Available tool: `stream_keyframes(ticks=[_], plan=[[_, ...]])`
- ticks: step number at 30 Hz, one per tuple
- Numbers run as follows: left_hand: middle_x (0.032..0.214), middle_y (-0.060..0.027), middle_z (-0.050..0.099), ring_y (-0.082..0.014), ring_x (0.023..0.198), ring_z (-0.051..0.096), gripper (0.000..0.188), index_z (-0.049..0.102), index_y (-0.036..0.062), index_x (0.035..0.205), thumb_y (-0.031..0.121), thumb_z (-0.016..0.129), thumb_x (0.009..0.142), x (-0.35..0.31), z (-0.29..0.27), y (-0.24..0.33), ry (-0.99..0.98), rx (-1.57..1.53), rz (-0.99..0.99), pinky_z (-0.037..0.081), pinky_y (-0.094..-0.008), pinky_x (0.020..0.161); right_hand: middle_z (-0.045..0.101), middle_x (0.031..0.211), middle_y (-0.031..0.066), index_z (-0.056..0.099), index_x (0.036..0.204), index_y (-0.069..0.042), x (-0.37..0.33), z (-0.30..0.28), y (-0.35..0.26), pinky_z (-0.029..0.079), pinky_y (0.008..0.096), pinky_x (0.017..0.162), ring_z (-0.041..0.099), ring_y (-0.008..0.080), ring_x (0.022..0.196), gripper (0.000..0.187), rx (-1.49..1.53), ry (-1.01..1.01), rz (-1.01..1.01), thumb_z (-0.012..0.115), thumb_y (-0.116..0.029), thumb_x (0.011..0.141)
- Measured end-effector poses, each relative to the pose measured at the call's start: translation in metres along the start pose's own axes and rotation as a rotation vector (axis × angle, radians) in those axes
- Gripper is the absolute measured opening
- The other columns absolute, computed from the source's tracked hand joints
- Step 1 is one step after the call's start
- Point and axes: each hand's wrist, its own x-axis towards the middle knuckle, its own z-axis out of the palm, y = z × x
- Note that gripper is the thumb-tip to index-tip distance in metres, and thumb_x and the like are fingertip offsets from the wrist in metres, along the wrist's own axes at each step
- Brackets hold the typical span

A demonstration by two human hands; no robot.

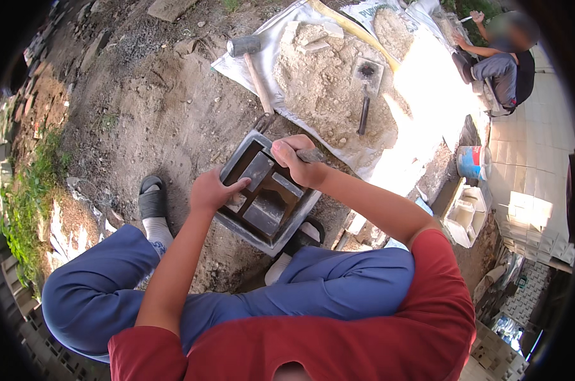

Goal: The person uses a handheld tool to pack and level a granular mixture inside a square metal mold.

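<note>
A grey rectangular mould [243,233] with dark recesses and raised flat blocks lies tilted between my feet. My left hand [212,192] grips its left edge, the thumb reaching over onto a raised block [259,171]; its other fingers are mostly hidden. Over the mould's upper right corner, my right hand [295,162] is closed around a short-handled tool, whose wooden handle end [310,155] sticks out to the right. The tool's working end is hidden by my hand. Just beyond the mould lies a mallet [243,46] with a dark head and a pale wooden handle.
A white sheet [235,63] ahead carries pale crumbly material [322,82], a dark-handled tool [363,116] and a square plate [376,79]. Another person [506,70] sits at the far right. A bucket [473,162] and a white foam box [463,216] stand right. Rubble and plants line the left.
</note>
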Motion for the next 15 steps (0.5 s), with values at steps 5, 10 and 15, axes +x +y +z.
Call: stream_keyframes(ticks=[5,10,15], plan=[[0.084,-0.0193,0.071,-0.0371,0.082,0.07,0.077,0.072,0.0045,0.097,0.075,0.072,0.067,0.0,-0.002,-0.003,0.001,-0.047,0.01,0.054,-0.0459,0.076,0.067,0.097,0.0071,0.067,0.107,-0.007,0.008,0.019,-0.027,0.046,0.0314,0.076,0.062,0.0206,0.086,0.016,-0.202,0.35,-0.111,0.071,-0.008,0.092],[0.084,-0.0196,0.071,-0.0371,0.081,0.07,0.078,0.071,0.0039,0.095,0.077,0.071,0.066,-0.001,-0.001,-0.002,0.02,-0.067,0.036,0.054,-0.046,0.075,0.048,0.06,0.0109,0.052,0.07,-0.003,-0.001,0.013,-0.052,0.038,0.036,0.054,0.046,0.0232,0.052,0.03,-0.214,0.224,-0.117,0.054,-0.011,0.1],[0.084,-0.0195,0.071,-0.0369,0.08,0.07,0.079,0.072,0.0043,0.093,0.078,0.071,0.065,0.001,0.002,-0.007,0.02,-0.001,0.003,0.055,-0.046,0.075,0.04,0.059,0.0126,0.046,0.068,0.001,0.006,0.025,-0.06,0.033,0.036,0.052,0.039,0.0241,0.051,0.035,-0.213,0.218,-0.192,0.051,-0.011,0.101]])
